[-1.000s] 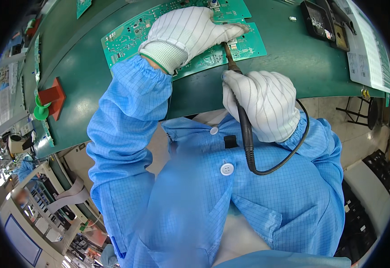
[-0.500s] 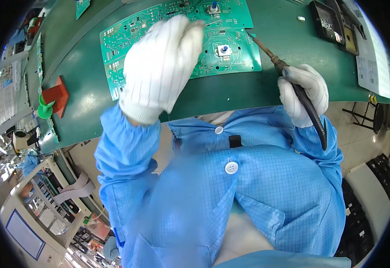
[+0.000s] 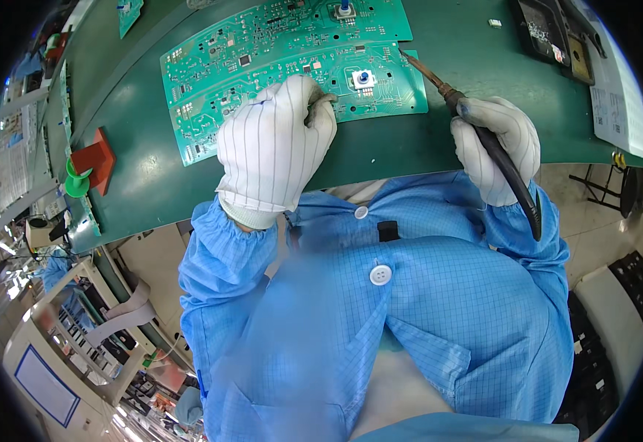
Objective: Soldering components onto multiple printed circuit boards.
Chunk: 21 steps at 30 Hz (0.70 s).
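Two green circuit boards lie edge to edge on the green bench: a near board and a far board. On the near one sits a white square component with a blue shaft. My left hand, in a striped white glove, rests over the near board's front edge. Its thumb and fingers are pinched together; anything between them is hidden. My gloved right hand grips a soldering iron by its black handle. The iron's tip points left, at the boards' right end, close to their meeting edges.
A red-orange stand with a green ring is at the left. At the far right are a black tray and printed sheets. A small white part lies near the tray. Another green board shows at the far left.
My left hand has come down toward me, from over both boards to the near board's front edge. The right hand and soldering iron have barely shifted.
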Motion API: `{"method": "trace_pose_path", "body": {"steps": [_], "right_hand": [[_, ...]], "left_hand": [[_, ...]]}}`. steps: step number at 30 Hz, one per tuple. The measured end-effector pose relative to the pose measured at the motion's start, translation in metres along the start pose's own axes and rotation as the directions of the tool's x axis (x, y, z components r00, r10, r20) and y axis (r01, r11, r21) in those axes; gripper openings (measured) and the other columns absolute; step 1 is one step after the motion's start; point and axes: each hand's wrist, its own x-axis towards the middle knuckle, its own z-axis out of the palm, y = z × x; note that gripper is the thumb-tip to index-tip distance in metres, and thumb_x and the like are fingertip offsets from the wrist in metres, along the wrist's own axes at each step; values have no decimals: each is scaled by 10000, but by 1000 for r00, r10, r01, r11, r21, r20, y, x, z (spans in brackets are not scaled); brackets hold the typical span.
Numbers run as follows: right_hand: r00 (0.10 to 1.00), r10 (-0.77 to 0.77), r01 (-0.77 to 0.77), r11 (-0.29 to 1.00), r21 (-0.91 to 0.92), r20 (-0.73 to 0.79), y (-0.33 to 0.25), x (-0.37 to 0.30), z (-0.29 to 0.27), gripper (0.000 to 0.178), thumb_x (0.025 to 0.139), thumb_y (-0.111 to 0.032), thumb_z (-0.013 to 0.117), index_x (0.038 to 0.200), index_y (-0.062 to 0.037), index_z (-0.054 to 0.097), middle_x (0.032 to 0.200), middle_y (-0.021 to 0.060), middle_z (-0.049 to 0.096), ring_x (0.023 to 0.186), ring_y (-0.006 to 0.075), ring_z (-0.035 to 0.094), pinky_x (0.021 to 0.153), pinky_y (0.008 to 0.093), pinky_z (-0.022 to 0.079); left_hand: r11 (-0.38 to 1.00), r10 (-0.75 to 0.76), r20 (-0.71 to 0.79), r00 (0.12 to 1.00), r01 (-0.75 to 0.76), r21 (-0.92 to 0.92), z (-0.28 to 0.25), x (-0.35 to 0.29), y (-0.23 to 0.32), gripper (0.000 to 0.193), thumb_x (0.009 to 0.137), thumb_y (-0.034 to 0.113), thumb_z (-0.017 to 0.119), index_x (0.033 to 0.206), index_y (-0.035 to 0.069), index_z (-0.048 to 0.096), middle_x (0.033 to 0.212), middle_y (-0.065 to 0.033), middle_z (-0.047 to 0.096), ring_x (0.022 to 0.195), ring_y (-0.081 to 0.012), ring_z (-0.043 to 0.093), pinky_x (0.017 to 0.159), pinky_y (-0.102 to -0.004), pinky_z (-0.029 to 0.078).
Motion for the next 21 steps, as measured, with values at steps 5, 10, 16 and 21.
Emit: {"method": "trace_pose_path", "body": {"steps": [5, 10, 16, 21], "right_hand": [[992, 111, -118, 985, 129, 64, -1, -3, -4, 292, 762, 86, 715, 1024, -30, 661, 909, 122, 698, 708, 198, 666, 640, 320, 542], [886, 309, -446, 771, 454, 345, 21, 3, -28, 158, 797, 47, 650, 944, -7, 629, 944, 131, 649, 812, 192, 633, 690, 287, 544], [900, 82, -273, 871, 409, 427, 33, 14, -28, 167, 765, -89, 725, 911, -46, 655, 842, 82, 694, 793, 304, 627, 751, 407, 491], [900, 70, -248, 894, 373, 429, 29, 16, -28, 153, 793, -107, 748, 942, -78, 729, 901, 63, 738, 855, 249, 677, 753, 356, 532]], "left_hand": [[996, 28, -7, 1000, -27, 89, 10, 1, 1, 135, 819, 199, 706, 807, 138, 586, 670, -73, 624, 532, -251, 628, 500, -349, 506], [998, 49, 49, 998, -51, 34, 9, 8, -2, 78, 830, 160, 664, 828, 127, 593, 690, -96, 634, 543, -276, 632, 509, -375, 519], [990, 60, 242, 968, -26, -139, 5, 25, -16, 91, 874, 175, 636, 912, 93, 622, 775, -153, 673, 671, -351, 663, 594, -437, 540], [982, 88, 286, 954, -35, -185, 2, 32, -18, 109, 888, 191, 638, 941, 96, 627, 780, -150, 671, 714, -344, 671, 625, -435, 541]]}}
